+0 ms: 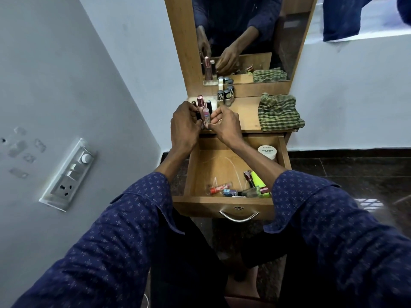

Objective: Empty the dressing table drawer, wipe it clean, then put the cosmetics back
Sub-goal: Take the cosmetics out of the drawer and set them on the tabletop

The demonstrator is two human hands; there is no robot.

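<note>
Over the left end of the dressing table top (244, 114), a person's left hand (184, 127) and right hand (224, 127) close together around a cluster of slim cosmetic tubes (203, 110), fingers curled on them from both sides. The tubes stand upright, a pink-capped one tallest, a black one just beside it. Behind them, near the mirror (242, 36), small nail polish bottles (225, 95) stand grouped, and a green checked cloth (279, 113) lies crumpled at the right end of the top.

Below, the drawer (222, 203) stands pulled open and only partly emptied. A white nail polish jar (267, 151) sits in its far right corner; along the near edge lie a red-capped tube (219, 188), a lime-green tube (259, 180) and several small bottles (249, 192), touching one another in a loose heap.

These pieces look light and rigid, with smooth plastic and glass that could slip or topple; the glass bottles would likely chip if dropped. Tubes seem best pinched around the barrel, bottles by the body rather than the cap, and the jar gripped across its lid. The cloth, soft and limp, should bunch easily for wiping.
</note>
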